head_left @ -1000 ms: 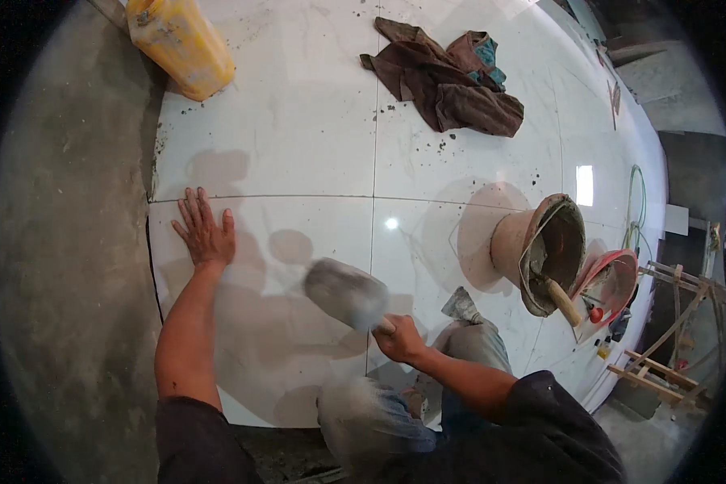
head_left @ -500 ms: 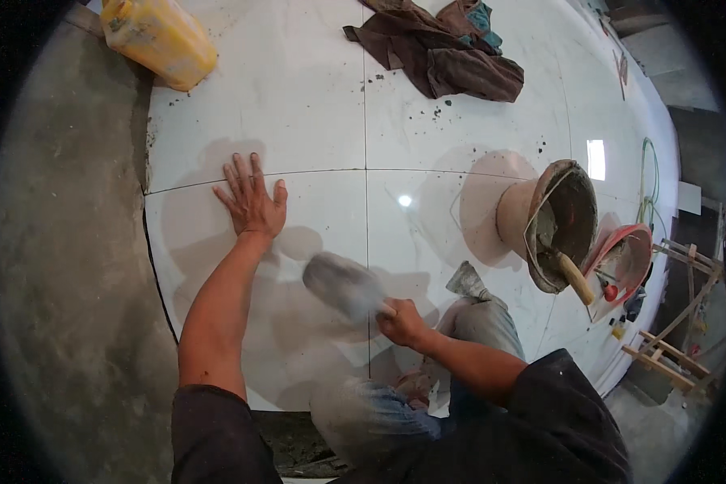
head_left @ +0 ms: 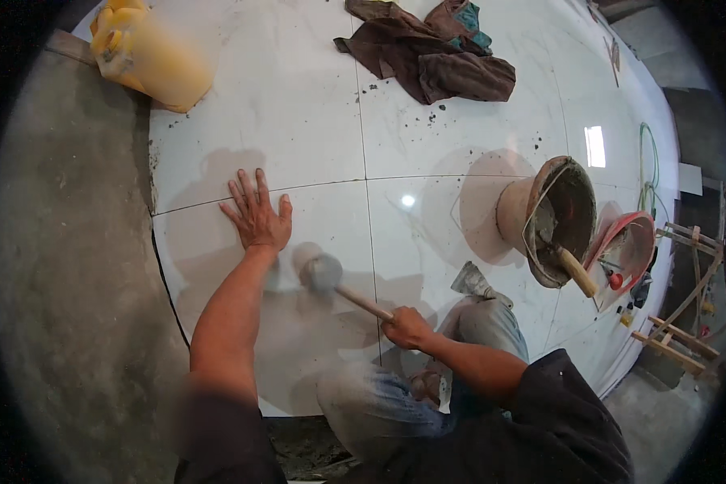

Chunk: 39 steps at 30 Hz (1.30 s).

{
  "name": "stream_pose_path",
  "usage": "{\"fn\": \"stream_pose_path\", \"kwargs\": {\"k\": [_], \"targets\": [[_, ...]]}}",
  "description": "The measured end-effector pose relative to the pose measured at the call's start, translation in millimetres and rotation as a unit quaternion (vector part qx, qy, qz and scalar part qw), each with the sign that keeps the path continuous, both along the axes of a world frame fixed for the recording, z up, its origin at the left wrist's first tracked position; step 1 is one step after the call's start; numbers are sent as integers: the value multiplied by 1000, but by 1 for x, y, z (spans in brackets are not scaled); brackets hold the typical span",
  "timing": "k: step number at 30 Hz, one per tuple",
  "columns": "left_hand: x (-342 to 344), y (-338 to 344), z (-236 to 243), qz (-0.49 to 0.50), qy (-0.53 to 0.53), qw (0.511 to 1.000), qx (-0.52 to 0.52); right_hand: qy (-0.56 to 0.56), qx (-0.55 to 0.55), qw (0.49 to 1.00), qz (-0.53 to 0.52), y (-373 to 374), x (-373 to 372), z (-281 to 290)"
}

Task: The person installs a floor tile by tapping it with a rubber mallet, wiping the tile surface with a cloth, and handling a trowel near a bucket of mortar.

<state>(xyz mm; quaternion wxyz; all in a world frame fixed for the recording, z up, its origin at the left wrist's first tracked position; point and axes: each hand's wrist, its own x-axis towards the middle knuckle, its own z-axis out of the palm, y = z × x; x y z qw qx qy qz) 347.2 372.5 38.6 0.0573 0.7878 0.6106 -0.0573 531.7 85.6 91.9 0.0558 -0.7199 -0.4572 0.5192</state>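
Large white tiles (head_left: 298,89) cover most of the floor at a work site, meeting a strip of bare grey concrete (head_left: 81,242) along the left. A person in a dark top and dusty jeans (head_left: 375,395) bends over the near tiles. A brown cloth (head_left: 444,68) lies crumpled across a joint at the far side, its upper edge near the limit of view, and a yellow jerrycan (head_left: 157,64) rests at far left, its top cut off. To the right, a mortar-caked bucket (head_left: 515,216) lies tipped with its mouth turned right, a wooden-handled tool (head_left: 574,270) jutting from it, the working end hidden inside. Just beyond, partly screened by the bucket, sits a red basin (head_left: 644,235), whose contents are hard to make out. A mallet (head_left: 352,296) slants over the tile between the hands, its head blurred; whether it touches the surface cannot be told. The left hand (head_left: 258,222) presses flat with fingers spread across a tile joint, grasping nothing, while the right hand (head_left: 408,329) closes firmly around the mallet's handle, covering its end. A grey, smeared object (head_left: 472,280) beside the knee defies identification. Dark crumbs (head_left: 433,118) speckle the tiles below the cloth.
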Motion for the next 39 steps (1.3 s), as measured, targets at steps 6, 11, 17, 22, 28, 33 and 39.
{"fn": "stream_pose_path", "kwargs": {"k": [6,11,17,22,28,33,39], "targets": [[3,-4,0,-13,-20,999,23,14,-63,997,40,-3,-6,11],[2,-5,3,-5,-19,1000,3,73,47,996,21,-8,-13,8],[-1,-9,-1,-2,-20,1000,1,50,79,991,91,-5,-14,-5],[-1,-9,4,1,-10,1000,-10,29,-84,991,97,8,-6,2],[-1,-7,3,-14,-32,999,22,26,-129,991,25,23,-9,21],[5,-4,4,-15,-26,999,30,89,17,994,-63,19,-14,16],[1,-18,3,-12,-5,1000,-7,102,156,977,-99,30,-14,38]]}}
